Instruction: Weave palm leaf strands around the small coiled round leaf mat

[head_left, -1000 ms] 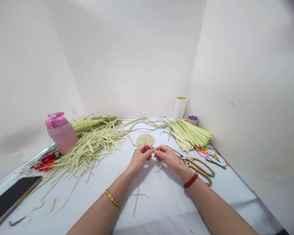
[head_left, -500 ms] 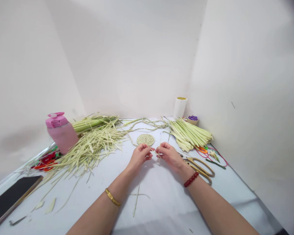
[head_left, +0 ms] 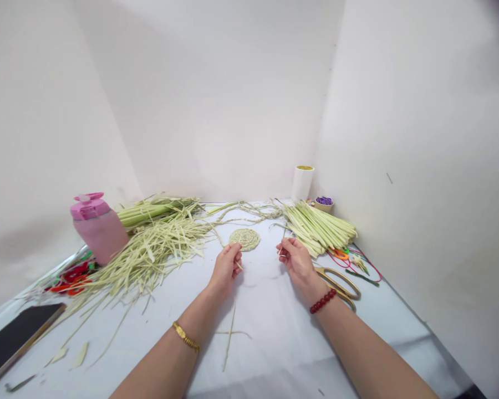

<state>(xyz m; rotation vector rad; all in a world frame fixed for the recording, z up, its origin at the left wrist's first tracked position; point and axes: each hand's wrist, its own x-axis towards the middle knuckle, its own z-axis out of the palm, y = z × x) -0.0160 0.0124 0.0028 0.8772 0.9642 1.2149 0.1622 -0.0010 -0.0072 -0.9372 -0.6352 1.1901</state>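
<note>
The left hand [head_left: 225,270] pinches a thin leaf strip [head_left: 239,266] in its fingers. The right hand [head_left: 299,265] pinches a tiny leaf bit [head_left: 280,251]. The hands are apart. A round woven mat [head_left: 244,239] lies on the white table [head_left: 270,338], just past the left hand. Gold scissors [head_left: 336,284] sit beside the right hand, near a bundle of green leaf strips [head_left: 318,229]. A messy leaf pile [head_left: 149,249] and a pink bottle [head_left: 98,228] are farther left.

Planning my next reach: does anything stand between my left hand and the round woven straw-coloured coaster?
Nothing visible does. Your left hand sits just below the round woven straw-coloured coaster; the thin pale leaf strip it pinches points away from it, and a loose braided leaf strand lies off to the side.
</note>
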